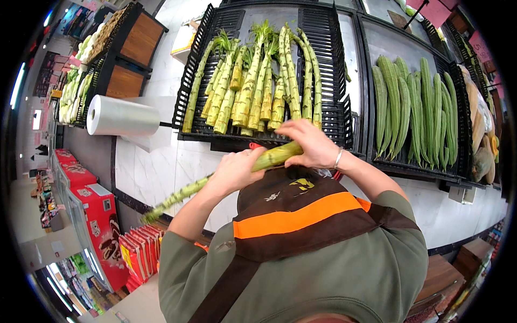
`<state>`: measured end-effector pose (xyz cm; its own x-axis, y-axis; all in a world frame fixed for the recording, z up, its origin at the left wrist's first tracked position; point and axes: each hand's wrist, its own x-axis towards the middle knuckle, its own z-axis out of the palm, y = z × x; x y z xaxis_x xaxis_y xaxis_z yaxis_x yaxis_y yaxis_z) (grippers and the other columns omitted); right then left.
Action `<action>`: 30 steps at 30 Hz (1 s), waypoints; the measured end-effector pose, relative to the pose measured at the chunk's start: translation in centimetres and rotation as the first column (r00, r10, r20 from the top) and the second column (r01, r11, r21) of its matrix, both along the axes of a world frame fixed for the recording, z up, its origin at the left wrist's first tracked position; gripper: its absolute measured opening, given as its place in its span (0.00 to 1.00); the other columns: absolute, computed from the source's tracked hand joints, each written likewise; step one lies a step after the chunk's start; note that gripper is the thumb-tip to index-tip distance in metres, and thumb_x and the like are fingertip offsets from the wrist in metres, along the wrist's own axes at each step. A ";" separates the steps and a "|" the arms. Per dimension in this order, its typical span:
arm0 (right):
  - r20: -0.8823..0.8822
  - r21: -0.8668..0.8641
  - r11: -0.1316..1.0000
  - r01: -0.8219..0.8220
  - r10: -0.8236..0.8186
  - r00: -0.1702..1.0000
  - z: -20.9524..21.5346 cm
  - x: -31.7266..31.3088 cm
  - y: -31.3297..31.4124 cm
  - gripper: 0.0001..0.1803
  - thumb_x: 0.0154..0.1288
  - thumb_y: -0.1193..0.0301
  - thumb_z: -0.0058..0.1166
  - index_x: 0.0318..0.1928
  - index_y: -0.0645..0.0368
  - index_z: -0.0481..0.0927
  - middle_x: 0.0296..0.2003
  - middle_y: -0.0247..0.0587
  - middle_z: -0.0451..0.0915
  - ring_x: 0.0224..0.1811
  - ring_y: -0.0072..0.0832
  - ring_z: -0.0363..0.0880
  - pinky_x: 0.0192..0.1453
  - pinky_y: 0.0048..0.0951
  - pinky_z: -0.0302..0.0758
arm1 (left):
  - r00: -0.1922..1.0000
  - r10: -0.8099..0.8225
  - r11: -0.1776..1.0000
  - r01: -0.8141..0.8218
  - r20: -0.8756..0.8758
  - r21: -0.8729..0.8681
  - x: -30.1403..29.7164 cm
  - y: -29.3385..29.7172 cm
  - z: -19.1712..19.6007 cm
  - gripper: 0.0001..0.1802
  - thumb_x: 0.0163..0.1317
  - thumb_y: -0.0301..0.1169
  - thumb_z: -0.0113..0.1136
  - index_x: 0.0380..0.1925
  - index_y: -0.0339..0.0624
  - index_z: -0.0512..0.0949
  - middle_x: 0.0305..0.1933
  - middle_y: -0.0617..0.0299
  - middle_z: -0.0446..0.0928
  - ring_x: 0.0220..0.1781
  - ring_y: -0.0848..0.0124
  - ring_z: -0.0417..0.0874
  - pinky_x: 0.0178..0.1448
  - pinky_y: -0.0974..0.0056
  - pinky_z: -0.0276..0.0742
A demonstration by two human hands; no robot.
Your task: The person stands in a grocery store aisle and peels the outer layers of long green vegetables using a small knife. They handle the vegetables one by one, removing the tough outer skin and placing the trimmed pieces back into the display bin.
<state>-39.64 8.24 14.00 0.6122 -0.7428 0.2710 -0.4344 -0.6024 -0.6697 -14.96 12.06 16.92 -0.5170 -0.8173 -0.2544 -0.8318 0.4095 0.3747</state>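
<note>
White marbled tiling (pixel 153 175) noted across mid-frame. Wood-panelled display rack (pixel 141 43), upper left. Red freezer cabinet (pixel 102 207), lower left. Strip light (pixel 18 85) lit, far left. Brown wooden unit (pixel 437 279), lower right.

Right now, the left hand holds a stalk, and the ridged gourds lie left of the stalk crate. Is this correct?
Not quite: the head view shows the ridged gourds right of the stalk crate. The left hand does hold a stalk.

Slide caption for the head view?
Left hand holds long green segmented stalk, right hand at its thick end, near black slatted crate.
</note>
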 end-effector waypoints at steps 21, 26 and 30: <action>-0.336 0.689 0.701 -0.186 0.536 0.775 -9.8 6.4 4.0 0.19 0.68 0.66 0.39 0.46 0.67 0.77 0.50 0.58 0.75 0.54 0.51 0.74 0.59 0.42 0.71 | 0.350 0.686 0.611 -0.754 -0.638 0.242 12.1 10.8 -8.2 0.19 0.50 0.25 0.66 0.42 0.35 0.73 0.34 0.55 0.80 0.35 0.71 0.80 0.42 0.66 0.76; -0.014 0.923 0.326 -0.206 0.563 0.827 -17.8 8.1 2.6 0.20 0.67 0.67 0.40 0.55 0.63 0.75 0.52 0.48 0.77 0.54 0.38 0.74 0.59 0.35 0.68 | 0.405 0.642 0.653 -0.734 -0.651 0.187 12.6 10.1 -8.8 0.17 0.51 0.25 0.66 0.40 0.33 0.72 0.34 0.56 0.80 0.36 0.74 0.79 0.42 0.67 0.75; -0.007 0.700 0.560 -0.444 0.626 0.779 -28.3 7.4 3.7 0.22 0.67 0.65 0.43 0.57 0.61 0.74 0.57 0.49 0.74 0.58 0.38 0.72 0.61 0.35 0.66 | 0.397 0.649 0.647 -0.737 -0.649 0.197 13.2 10.2 -9.6 0.17 0.50 0.25 0.66 0.39 0.33 0.72 0.32 0.56 0.80 0.34 0.73 0.79 0.41 0.66 0.75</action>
